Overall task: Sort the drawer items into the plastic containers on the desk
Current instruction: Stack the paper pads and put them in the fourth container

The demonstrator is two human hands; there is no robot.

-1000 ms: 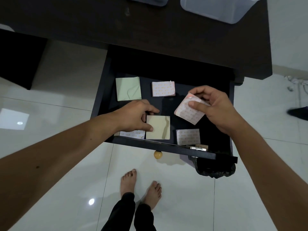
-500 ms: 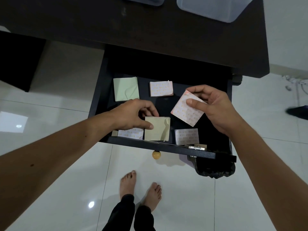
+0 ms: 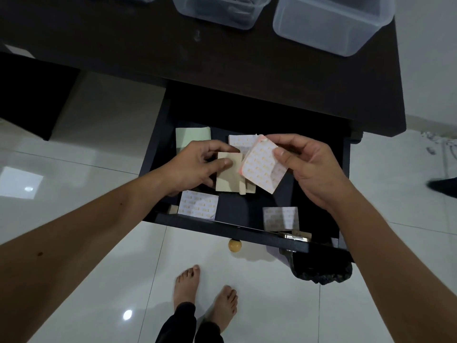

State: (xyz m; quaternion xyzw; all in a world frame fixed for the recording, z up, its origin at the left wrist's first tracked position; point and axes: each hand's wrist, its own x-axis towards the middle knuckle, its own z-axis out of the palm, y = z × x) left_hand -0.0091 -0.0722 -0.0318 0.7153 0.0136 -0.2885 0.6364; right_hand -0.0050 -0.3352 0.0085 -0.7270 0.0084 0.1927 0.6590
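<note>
A beige pad (image 3: 228,173) is pinched by the left hand (image 3: 197,167) above the open drawer (image 3: 158,149), the thumb pressed on its top face and the fingers curled behind its upper edge. The pad is plain, squarish, and one lower corner sheet is seen curling away. Behind the left hand, a pale green pad (image 3: 191,137) lies flat near the drawer's back left, partly hidden by the knuckles. Below the hand, a white patterned pad (image 3: 197,204) lies at the drawer's front left.

To the right, a patterned pad with pink edge (image 3: 262,167) is gripped by the right hand (image 3: 311,167), thumb on top and fingers curled round its far corner. It is tilted, and its lower left edge overlaps the beige pad. Its face is white with small orange marks; a top sheet is lifted at one corner. Behind it another patterned pad (image 3: 238,143) is partly covered. A further patterned pad (image 3: 280,218) lies at the drawer's front right.

On the desk (image 3: 272,70) two clear containers (image 3: 329,23) are seen at the top, well apart from both hands.
</note>
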